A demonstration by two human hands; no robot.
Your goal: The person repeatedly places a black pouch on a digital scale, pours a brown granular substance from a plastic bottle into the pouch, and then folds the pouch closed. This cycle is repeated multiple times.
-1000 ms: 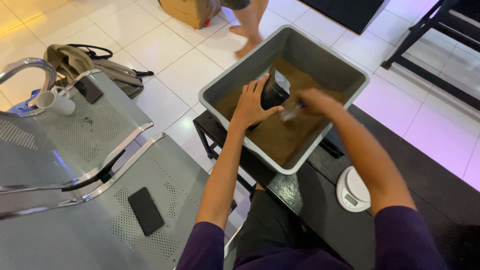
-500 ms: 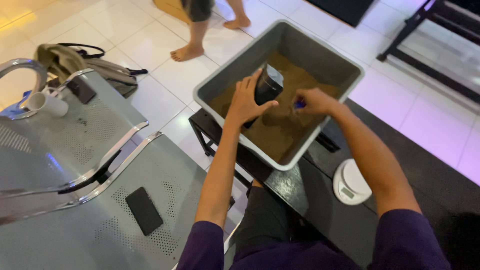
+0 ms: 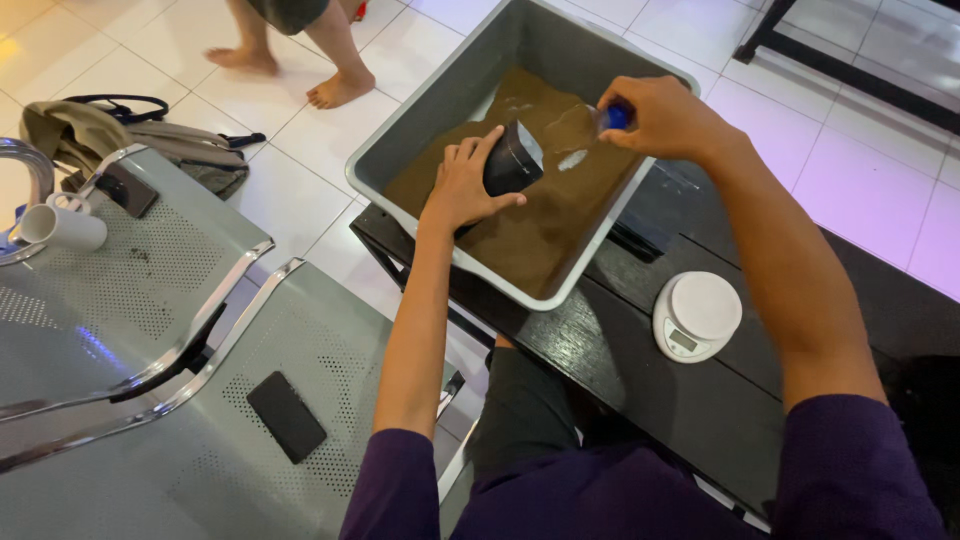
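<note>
1 grey tub (image 3: 440, 105), rectangular, on the dark desk (image 3: 620, 370); its near corner overhangs the desk's front edge, its far end reaches past the desk over the tiled floor (image 3: 160, 60). Brown powder (image 3: 520, 230) covers the tub bottom, with bare wall above it on all 4 sides.

1 black cup (image 3: 512, 158), tilted, mouth toward the right, resting on the powder near the tub's middle. Your left hand (image 3: 460, 185) grasps it from the left, fingers wrapped over the top.

1 blue-handled tool (image 3: 615, 117), clenched in your right hand (image 3: 665, 120) just above the tub's right rim; its working end cannot be made out.

1 round white scale (image 3: 697, 315) on the desk, right of the tub, apart from it, with open desk around it.

2 perforated metal seats (image 3: 110, 300) to your left: 2 phones (image 3: 286, 415), 1 white mug (image 3: 60, 227). 1 bag (image 3: 150, 140) on the floor. Another person's 2 bare feet (image 3: 340, 88) beyond the tub.
</note>
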